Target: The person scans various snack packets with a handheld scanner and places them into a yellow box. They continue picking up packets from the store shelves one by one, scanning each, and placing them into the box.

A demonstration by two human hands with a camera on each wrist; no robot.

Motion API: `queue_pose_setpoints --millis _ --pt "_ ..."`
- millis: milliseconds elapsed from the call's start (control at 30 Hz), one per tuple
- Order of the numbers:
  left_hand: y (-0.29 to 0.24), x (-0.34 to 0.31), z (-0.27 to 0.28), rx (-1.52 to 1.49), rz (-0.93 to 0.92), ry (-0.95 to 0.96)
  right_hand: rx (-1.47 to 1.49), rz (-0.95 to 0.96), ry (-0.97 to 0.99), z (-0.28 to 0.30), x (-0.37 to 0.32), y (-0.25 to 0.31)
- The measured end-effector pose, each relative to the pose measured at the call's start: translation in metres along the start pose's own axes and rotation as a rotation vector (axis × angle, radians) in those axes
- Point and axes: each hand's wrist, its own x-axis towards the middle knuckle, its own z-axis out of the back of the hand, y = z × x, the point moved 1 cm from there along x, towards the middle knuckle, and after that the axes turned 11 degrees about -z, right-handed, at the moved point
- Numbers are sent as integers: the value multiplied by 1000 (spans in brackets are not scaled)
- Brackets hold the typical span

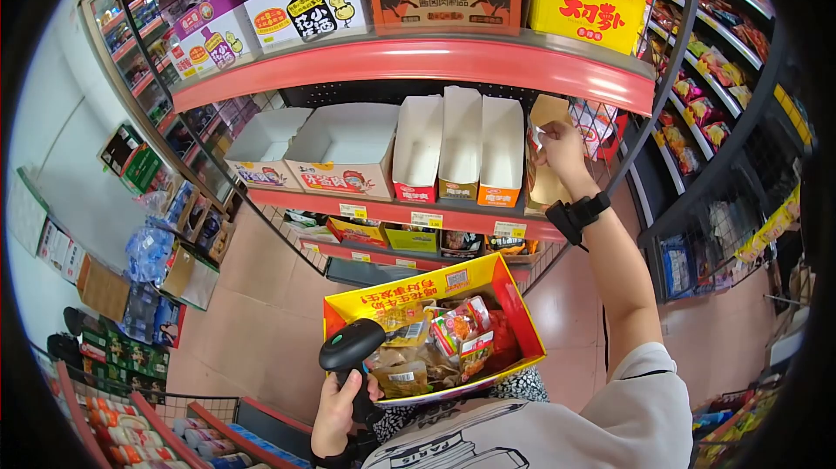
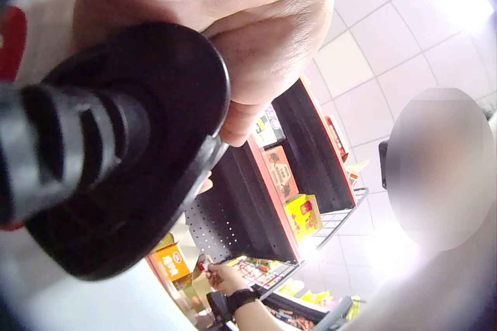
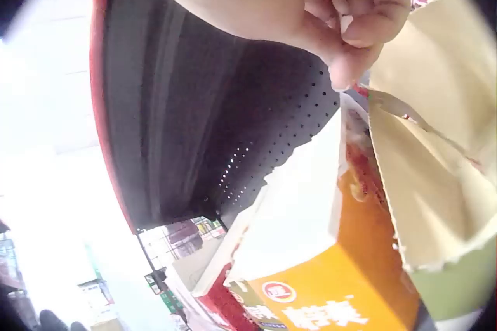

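My right hand [image 1: 562,154] pinches what looks like a small packet [image 1: 536,134] at the brown carton [image 1: 543,191], running front to back at the right end of the shelf [image 1: 392,206]; my left hand [image 1: 334,410] grips the barcode scanner [image 1: 352,346]

6 boxes [image 1: 340,175] stand on the shelf [image 1: 391,211], behind the carton [image 1: 515,310].

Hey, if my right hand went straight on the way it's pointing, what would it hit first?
Most likely the open brown cardboard box: its raised wall shows just past your right hand in the head view, though how deep it sits is unclear.
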Motion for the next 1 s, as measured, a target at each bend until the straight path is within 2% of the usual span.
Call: queue_pose_setpoints --millis 67,133,167,233,367,467,567,633,700,833,900,933,1000 --pt "-2 0 -1 -31 5 -6 60 -1 37 2 2 1" --pt "-3 -1 -1 -63 10 -13 -112 89 -95 9 -6 17" --pt "-3 -1 -1 -57 6 -11 -113 90 -95 10 -1 16" --pt "-3 -1 -1 -54 2 -8 -292 186 -295 15 11 15" --pt "-1 -1 1 -65 16 -6 -367 226 -411 9 33 -1" --pt "-1 -2 1 -68 10 -9 -354 137 -397 -1 43 -10" --pt "-2 -2 0 -80 11 -23 -343 230 -430 -4 23 -3" --pt "-2 -3 1 -86 19 -29 -341 215 -423 -1 11 4" --pt "-1 -2 2 -89 21 -19 -337 118 -475 2 2 8" --pt "1 0 2 -90 17 -2 -418 115 -494 4 4 -4" --pt "-1 1 1 -11 4 0 -471 -4 -390 2 5 -9" --pt "-1 1 1 -10 3 1 -470 -4 -391 4 3 -8" --pt "-1 0 1 -13 3 -17 -298 -349 -58 2 -2 -9"
